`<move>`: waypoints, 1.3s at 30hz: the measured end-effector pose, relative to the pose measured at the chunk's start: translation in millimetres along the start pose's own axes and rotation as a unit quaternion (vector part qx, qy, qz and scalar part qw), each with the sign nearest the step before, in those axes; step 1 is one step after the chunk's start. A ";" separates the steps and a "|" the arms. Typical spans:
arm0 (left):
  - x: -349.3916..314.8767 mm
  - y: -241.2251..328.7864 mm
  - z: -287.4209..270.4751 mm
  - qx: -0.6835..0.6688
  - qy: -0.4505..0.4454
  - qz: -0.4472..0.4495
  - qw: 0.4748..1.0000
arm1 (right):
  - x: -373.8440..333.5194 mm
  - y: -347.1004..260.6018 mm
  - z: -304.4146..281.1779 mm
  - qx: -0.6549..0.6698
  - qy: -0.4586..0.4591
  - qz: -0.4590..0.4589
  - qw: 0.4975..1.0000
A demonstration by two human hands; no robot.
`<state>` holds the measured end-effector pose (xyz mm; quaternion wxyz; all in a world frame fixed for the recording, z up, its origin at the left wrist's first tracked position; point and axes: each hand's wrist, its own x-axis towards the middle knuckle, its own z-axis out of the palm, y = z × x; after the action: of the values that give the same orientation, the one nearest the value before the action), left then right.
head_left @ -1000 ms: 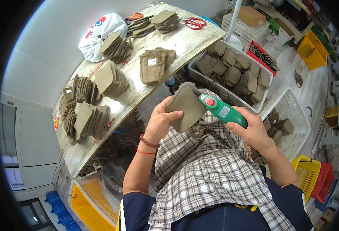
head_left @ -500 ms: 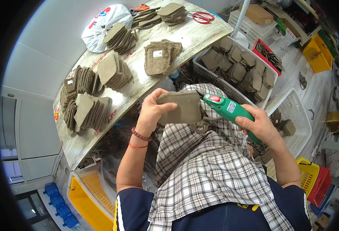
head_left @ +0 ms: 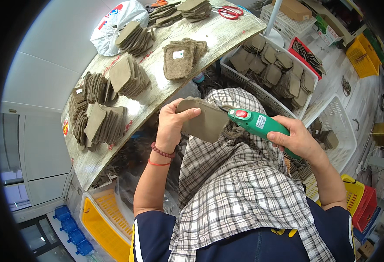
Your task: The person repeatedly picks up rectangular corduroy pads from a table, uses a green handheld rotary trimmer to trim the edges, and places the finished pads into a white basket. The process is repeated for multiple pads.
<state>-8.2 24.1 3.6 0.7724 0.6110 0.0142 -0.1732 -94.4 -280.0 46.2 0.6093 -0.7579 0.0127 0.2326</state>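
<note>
Tabletop [head_left: 224, 37] is carrying pad stacks [head_left: 128, 76]. Left hand [head_left: 173, 121] is pinching one pad [head_left: 206, 124] above the apron [head_left: 240, 183]; right hand [head_left: 296, 137] is gripping a green cutter [head_left: 261, 124] at the pad's edge. I'm judging: trimming, next needing careful turning.

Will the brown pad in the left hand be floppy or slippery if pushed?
The brown pad is probably fairly stiff: it looks nearly flat, though the left hand grips it near one side. Its fuzzy edge suggests it likely won't be slippery.

Two hands [head_left: 170, 123] [head_left: 300, 137], one green tool [head_left: 261, 124], one table [head_left: 227, 37].
</note>
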 end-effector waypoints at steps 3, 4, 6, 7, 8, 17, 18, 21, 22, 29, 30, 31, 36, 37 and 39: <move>-0.4 -3.5 1.3 0.031 -0.027 -0.020 0.999 | 1.8 0.8 2.2 -0.004 -0.003 -0.003 1.000; -0.9 -3.2 3.5 0.036 -0.037 -0.030 0.998 | 2.5 1.8 2.8 -0.008 -0.004 -0.007 1.000; -2.0 -1.8 9.3 0.044 -0.056 -0.052 0.996 | 3.7 2.8 5.0 0.000 -0.007 -0.014 1.000; -1.8 -2.6 11.6 0.047 -0.068 -0.053 0.995 | 4.1 2.7 6.0 0.004 -0.008 -0.017 1.000; -2.3 -2.2 14.5 0.054 -0.074 -0.058 0.994 | 4.2 1.8 6.3 0.001 -0.010 -0.015 1.000; -2.5 7.9 25.7 0.130 -0.147 -0.115 0.974 | 14.6 -15.0 11.5 -0.001 -0.033 -0.020 0.999; 0.3 7.0 24.7 0.152 -0.153 -0.127 0.968 | 18.0 -13.6 11.7 0.001 -0.031 -0.027 0.999; 0.5 3.2 16.8 0.118 -0.121 -0.110 0.980 | 18.2 -5.0 10.4 0.011 0.012 -0.029 0.999; -0.2 4.3 12.5 0.090 -0.100 -0.095 0.986 | 16.9 -2.4 7.7 0.015 0.031 -0.028 0.999; -2.6 2.5 -15.6 0.022 -0.028 0.006 0.999 | -7.6 0.1 -0.7 -0.057 0.020 0.004 0.998; -2.7 2.9 -14.5 0.021 -0.026 0.009 0.999 | -8.3 -0.3 -0.9 -0.068 0.018 -0.001 0.998; -2.8 3.0 -12.4 0.020 -0.024 0.012 0.999 | -7.5 1.7 -0.3 -0.081 0.025 -0.034 0.996; -2.1 0.2 -7.9 0.025 -0.037 -0.012 0.999 | -2.9 2.1 2.5 -0.149 0.045 -0.114 0.981; -2.2 -0.2 -5.9 0.028 -0.040 -0.018 0.999 | -1.6 1.0 3.5 -0.145 0.041 -0.111 0.982; -2.4 -0.8 -2.7 0.032 -0.046 -0.025 0.998 | 1.3 -0.4 5.3 -0.137 0.033 -0.105 0.985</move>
<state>-10.2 27.2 2.7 0.7474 0.6266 -0.0113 -0.2206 -94.9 -274.7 45.3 0.5204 -0.8384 -0.0786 0.1420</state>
